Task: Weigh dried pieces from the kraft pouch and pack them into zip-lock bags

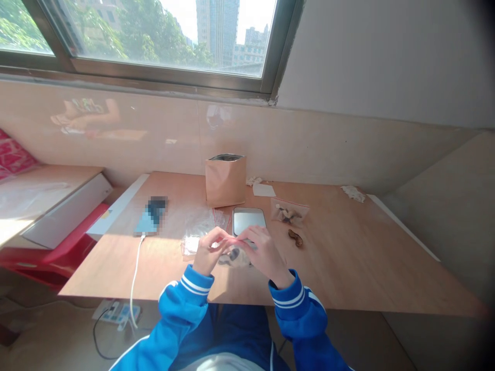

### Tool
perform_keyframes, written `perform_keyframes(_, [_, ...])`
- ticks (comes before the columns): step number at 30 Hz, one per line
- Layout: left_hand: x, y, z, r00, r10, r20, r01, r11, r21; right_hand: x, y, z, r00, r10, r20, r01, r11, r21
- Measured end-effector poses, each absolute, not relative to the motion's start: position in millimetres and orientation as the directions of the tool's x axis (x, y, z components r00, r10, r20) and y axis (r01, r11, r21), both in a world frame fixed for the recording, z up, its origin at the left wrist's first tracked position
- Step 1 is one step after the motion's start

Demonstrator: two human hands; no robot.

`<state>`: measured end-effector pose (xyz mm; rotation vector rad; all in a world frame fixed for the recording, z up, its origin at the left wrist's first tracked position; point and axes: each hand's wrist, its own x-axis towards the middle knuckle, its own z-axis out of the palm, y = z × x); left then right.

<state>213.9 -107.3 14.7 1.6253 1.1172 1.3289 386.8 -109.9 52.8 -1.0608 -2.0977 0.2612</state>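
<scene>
Both hands pinch the red top edge of a small clear zip bag (234, 257), which hangs low over the table and holds dark and pale dried pieces. My left hand (212, 248) is closed on the bag's left side, and my right hand (265, 253) on its right side. Just beyond them lies a flat scale with a silvery top (248, 218), partly hidden by my right hand. Several clear empty-looking zip bags (197, 229) lie left of the scale. To the right are a filled zip bag (289, 212) and one loose brown dried piece (296, 238).
A brown paper pouch (226, 181) stands open at the back of the wooden table (348, 257). A white card (264, 190) and crumpled tissue (353, 194) lie near the wall. On the left, a phone (152, 216) has a white cable (136, 268) running over the front edge.
</scene>
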Motion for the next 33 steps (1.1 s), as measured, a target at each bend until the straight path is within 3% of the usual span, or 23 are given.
perform_keyframes(8, [205, -126, 24, 0.108, 0.935, 0.338, 0.182, -0.353, 0.918, 370, -111, 37, -0.299, 0.716, 0.631, 0.627, 0.646, -0.436])
perform_keyframes(16, [185, -123, 22, -0.162, 0.872, 0.463, 0.352, -0.387, 0.852, 368, -107, 38, -0.386, 0.817, 0.429, 0.626, 0.573, -0.529])
perform_keyframes(20, [178, -122, 25, -0.189, 0.869, 0.457, 0.337, -0.38, 0.862, 367, -105, 35, -0.37, 0.795, 0.481, 0.66, 0.589, -0.466])
perform_keyframes(24, [180, -124, 26, -0.181, 0.889, 0.421, 0.298, -0.358, 0.885, 362, -105, 32, -0.297, 0.777, 0.555, 0.644, 0.592, -0.484])
perform_keyframes(33, [175, -119, 23, -0.258, 0.896, 0.362, 0.277, -0.29, 0.916, 370, -105, 36, -0.334, 0.764, 0.552, 0.661, 0.607, -0.441])
